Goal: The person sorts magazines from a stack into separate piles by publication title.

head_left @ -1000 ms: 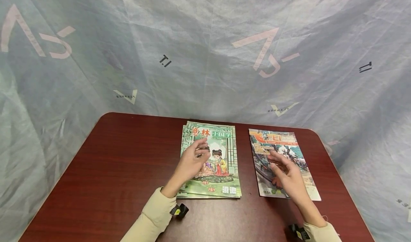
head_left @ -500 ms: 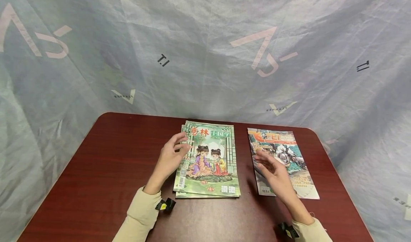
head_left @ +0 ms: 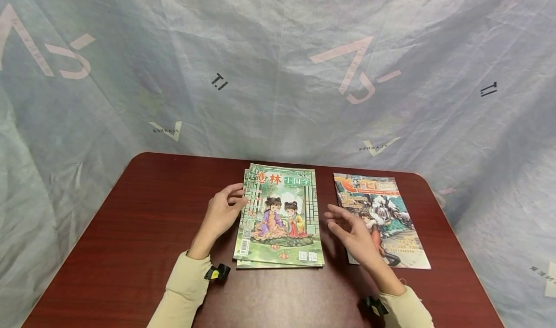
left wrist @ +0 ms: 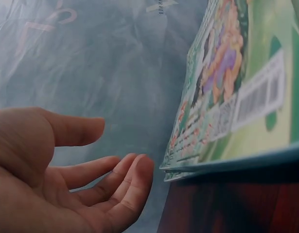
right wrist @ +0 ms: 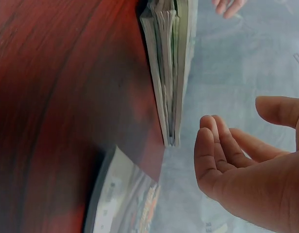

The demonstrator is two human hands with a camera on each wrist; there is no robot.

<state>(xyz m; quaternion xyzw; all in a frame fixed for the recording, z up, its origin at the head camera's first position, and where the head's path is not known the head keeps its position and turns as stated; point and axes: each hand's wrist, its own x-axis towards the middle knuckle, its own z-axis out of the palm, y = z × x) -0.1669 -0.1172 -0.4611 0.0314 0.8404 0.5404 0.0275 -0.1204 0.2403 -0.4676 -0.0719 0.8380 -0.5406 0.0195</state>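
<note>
A green magazine (head_left: 282, 217) with two cartoon figures on its cover lies on top of a small stack, slightly askew over the one below. My left hand (head_left: 223, 212) hovers at the stack's left edge; in the left wrist view its thumb and fingers stand apart, loosely bent, with nothing between them. Between the stack and a second, colourful magazine (head_left: 399, 221), my right hand (head_left: 354, 234) hangs with relaxed fingers and holds nothing. From the right wrist view, the stack's page edges (right wrist: 166, 73) show several layers, apart from the fingers.
The dark red wooden table (head_left: 143, 221) has rounded far corners. A grey printed cloth (head_left: 260, 77) hangs behind it and along both sides. Each wrist wears a small black camera strap (head_left: 218, 272).
The left hand has moved left from above the green magazine to beside its left edge. The right hand has shifted left from over the colourful magazine towards the stack. Both magazines stay put.
</note>
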